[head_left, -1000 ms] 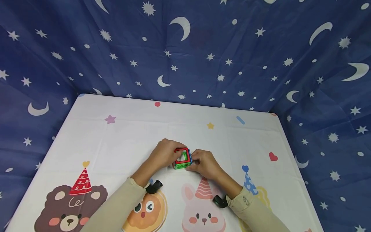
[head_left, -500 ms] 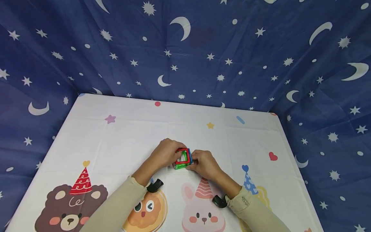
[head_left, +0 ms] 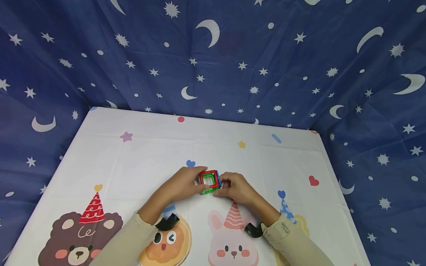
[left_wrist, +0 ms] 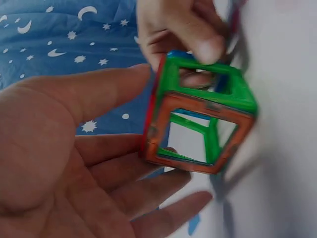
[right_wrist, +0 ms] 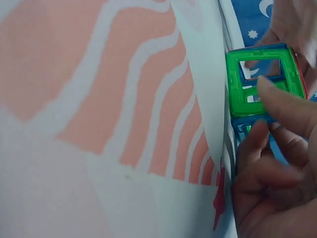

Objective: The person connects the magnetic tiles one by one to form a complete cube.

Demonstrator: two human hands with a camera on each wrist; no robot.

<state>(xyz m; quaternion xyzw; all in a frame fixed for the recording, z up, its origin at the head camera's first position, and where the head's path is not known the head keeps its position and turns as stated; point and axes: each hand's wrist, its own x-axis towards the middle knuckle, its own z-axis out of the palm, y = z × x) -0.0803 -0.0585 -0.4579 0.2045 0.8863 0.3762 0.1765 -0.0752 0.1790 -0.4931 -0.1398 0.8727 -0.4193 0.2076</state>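
A small cube of magnetic tiles (head_left: 217,178) stands on the table between my hands in the head view. It has a red frame on top, a green one facing me and a blue one on the right. An orange tile (left_wrist: 198,104) forms its left side. My left hand (head_left: 183,184) lies beside that side, with thumb and fingers extended and spread around it. My right hand (head_left: 239,189) holds the cube from the right. Its thumb rests on the green tile (right_wrist: 235,91) and its other fingers curl by the blue side, partly hidden.
A white cloth with cartoon prints covers the table (head_left: 159,147). Dark blue curtains (head_left: 233,74) with moons and stars hang behind and at both sides. Black wrist devices (head_left: 168,222) show at both sleeves.
My left hand has come off the top of the cube and drawn back toward the lower left, its fingers opening. My right hand and the cube stay nearly in place.
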